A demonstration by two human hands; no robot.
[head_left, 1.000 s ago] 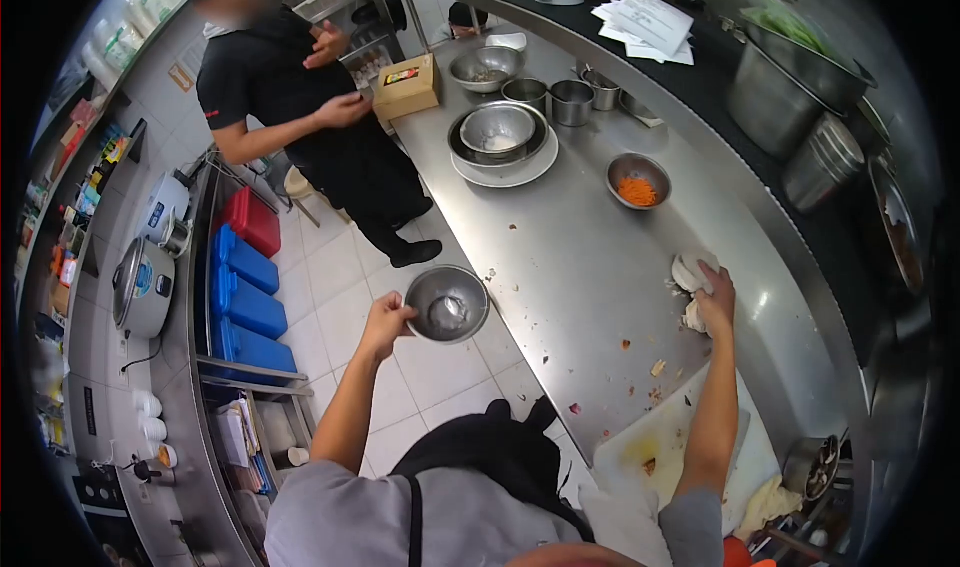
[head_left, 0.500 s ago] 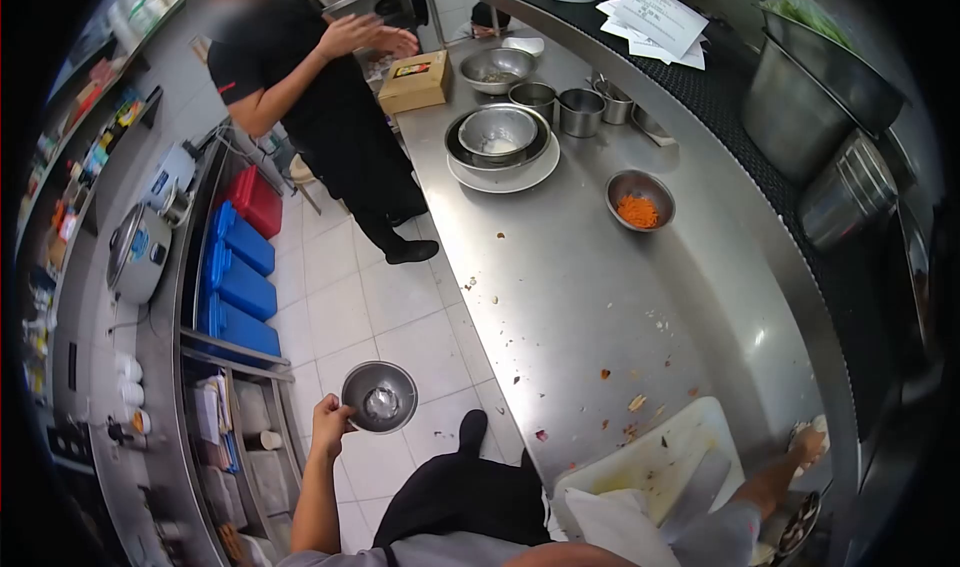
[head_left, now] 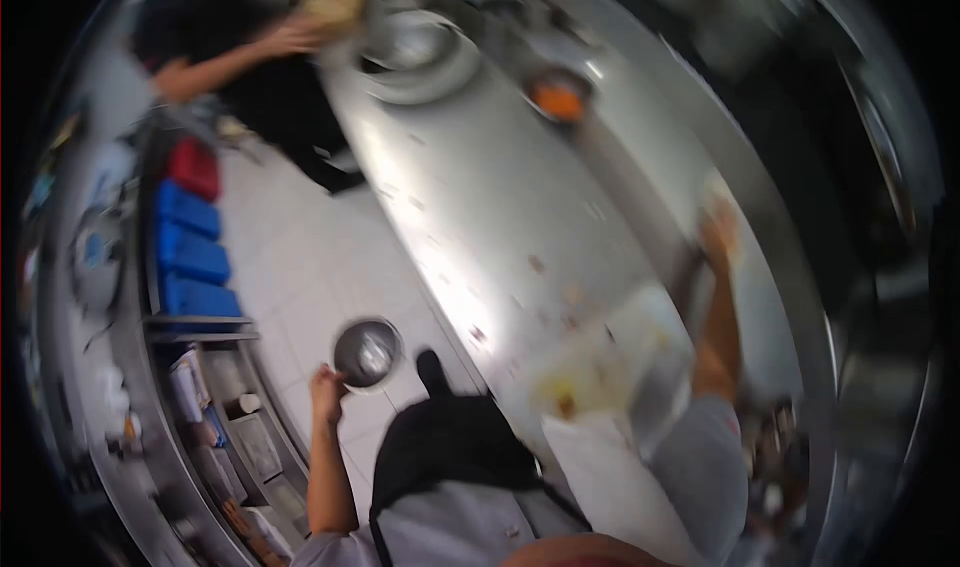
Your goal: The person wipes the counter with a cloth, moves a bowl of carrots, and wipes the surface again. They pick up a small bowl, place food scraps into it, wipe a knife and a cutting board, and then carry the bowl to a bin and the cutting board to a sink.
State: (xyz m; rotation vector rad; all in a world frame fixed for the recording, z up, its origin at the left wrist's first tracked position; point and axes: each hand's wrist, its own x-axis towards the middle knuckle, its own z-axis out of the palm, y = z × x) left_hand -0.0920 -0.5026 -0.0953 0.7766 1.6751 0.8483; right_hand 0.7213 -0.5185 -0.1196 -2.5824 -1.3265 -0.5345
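Note:
In the head view my left hand (head_left: 328,395) is closed on the rim of a steel mixing bowl (head_left: 368,355), which it holds out over the floor. A shiny, clear patch shows in the bottom of the bowl. My right hand (head_left: 718,237) reaches across the steel counter (head_left: 490,207) to its far side and is smeared by motion. A pale, blurred cloth (head_left: 716,195) is at its fingers. Nearer me lies a white cutting board (head_left: 590,372) with yellow stains, and food scraps (head_left: 476,335) are scattered on the counter beside it.
A bowl of shredded orange food (head_left: 558,99) and a stack of bowls (head_left: 415,52) stand farther along the counter. Across the aisle a co-worker holds a cardboard box (head_left: 333,7). Blue bins (head_left: 195,257) and an open drawer (head_left: 250,407) line the left side.
My right hand has swept from the near right corner up along the counter's far side. The view has shifted and blurred. The left hand still holds the bowl; the co-worker now grasps the box.

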